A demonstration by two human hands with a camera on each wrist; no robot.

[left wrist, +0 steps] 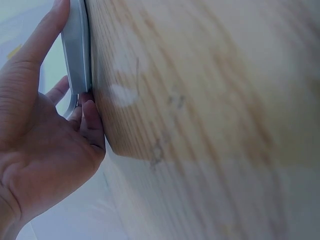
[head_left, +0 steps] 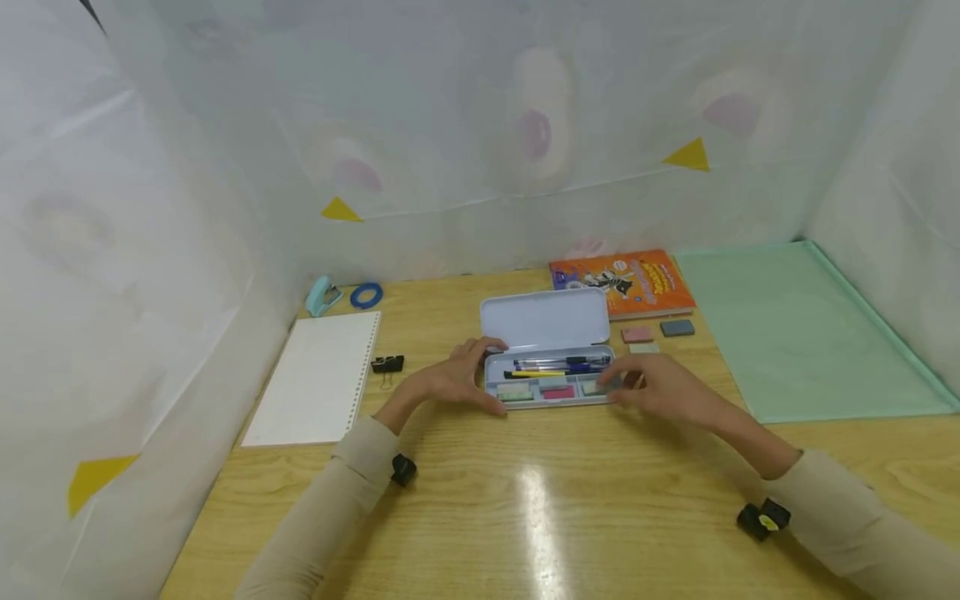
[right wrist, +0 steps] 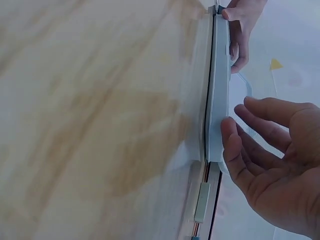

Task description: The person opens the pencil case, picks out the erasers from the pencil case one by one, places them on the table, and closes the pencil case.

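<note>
From my far seat I see a pale blue pencil case (head_left: 498, 369) near the middle of the wooden table (head_left: 600, 517), with its lid (head_left: 543, 321) up at the back. The left hand (head_left: 459, 378) holds the left end of the case, thumb at the front and fingers at the back. The right hand (head_left: 666, 387) is at the right end, with its fingers bent a little and spread. Its fingertips are right by a pale green eraser (head_left: 590, 387) in the right front part of the case, but I cannot tell if they touch it. The 2 hands are apart, 1 at each end.

In the long back part I see some pens (head_left: 540, 364) and a yellow and black stick (head_left: 536, 374). The left front part has a white and green block (head_left: 515, 392). The middle has a grey block (head_left: 553, 382) and a pink block (head_left: 558, 392).

Behind the case, to the right, lies an orange book (head_left: 663, 271). Just in front of it are 3 more erasers (head_left: 637, 334). A green mat (head_left: 817, 333) is at the far right. On the left I see a white pad (head_left: 315, 379), a black clip (head_left: 387, 364), a blue ring (head_left: 354, 297) and a light blue stapler (head_left: 318, 296)
</note>
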